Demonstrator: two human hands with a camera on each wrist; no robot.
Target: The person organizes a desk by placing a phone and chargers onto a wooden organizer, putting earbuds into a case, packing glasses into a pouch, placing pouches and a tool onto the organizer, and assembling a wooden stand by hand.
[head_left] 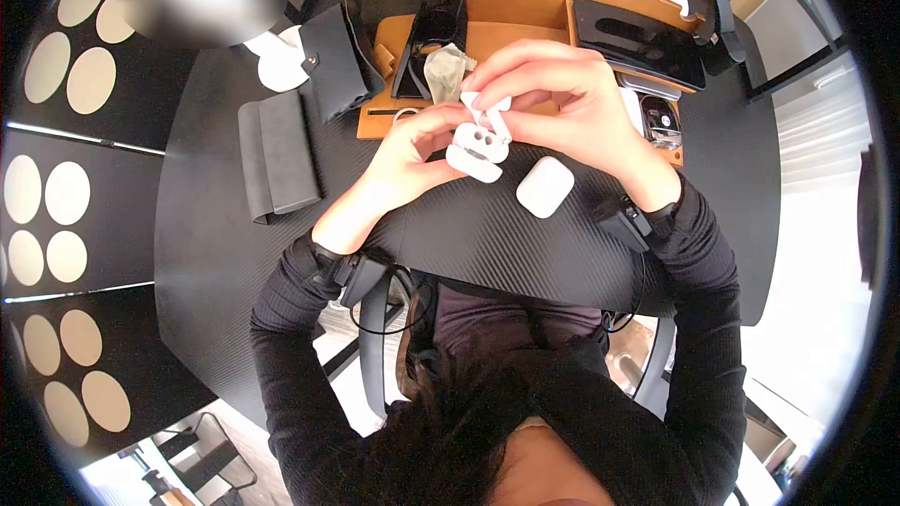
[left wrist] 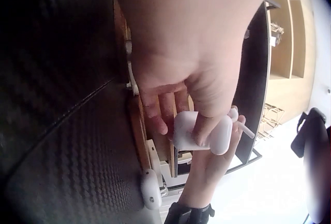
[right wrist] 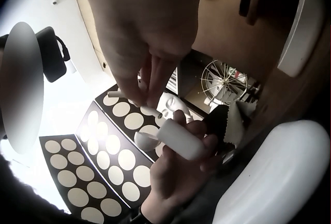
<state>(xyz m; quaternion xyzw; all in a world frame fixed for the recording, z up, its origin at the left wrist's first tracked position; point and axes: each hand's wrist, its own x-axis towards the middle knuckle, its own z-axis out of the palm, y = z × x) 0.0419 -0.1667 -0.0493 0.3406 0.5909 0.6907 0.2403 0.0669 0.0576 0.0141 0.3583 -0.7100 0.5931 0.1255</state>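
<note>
From the head view, my left hand (head_left: 412,145) grasps the open white earbud case (head_left: 476,150) above the black table (head_left: 234,253), while my right hand (head_left: 562,98) pinches an earbud (head_left: 487,111) over it. A second case (head_left: 545,186) lies just beside. Left wrist: fingers wrap the case (left wrist: 202,134). Right wrist: probably the earbud (right wrist: 147,111), blurred.

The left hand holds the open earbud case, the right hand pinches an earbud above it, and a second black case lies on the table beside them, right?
Not quite: the second case on the table is white, as the head view shows. The left hand does hold the open earbud case, the right hand an earbud.
</note>
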